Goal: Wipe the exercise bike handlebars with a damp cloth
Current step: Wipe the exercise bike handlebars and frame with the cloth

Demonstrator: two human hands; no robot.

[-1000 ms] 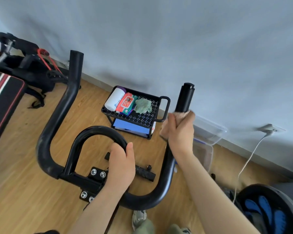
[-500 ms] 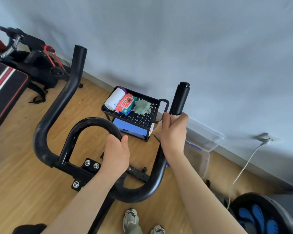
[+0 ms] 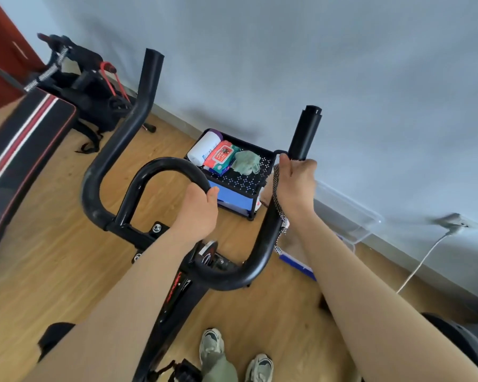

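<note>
The black exercise bike handlebars [image 3: 113,150] curve up on both sides, with an inner loop bar [image 3: 160,165] in the middle. My left hand [image 3: 198,210] grips the right end of that loop bar. My right hand [image 3: 295,183] is wrapped round the right upright handlebar [image 3: 305,132] just below its foam grip, holding a patterned cloth [image 3: 277,199] against the tube. The cloth's edge hangs down along the bar below my wrist.
A small black cart [image 3: 260,172] behind the bars holds a white roll, a red wipes pack and a green rag [image 3: 246,161]. A striped bench [image 3: 20,150] stands left, a clear plastic bin [image 3: 348,213] right, a white cable [image 3: 422,257] runs from a wall socket.
The view has shifted, so the bike sits lower and more central. My right hand stays on the right upright, and more of the cloth now shows hanging below it. My left hand keeps its grip.
</note>
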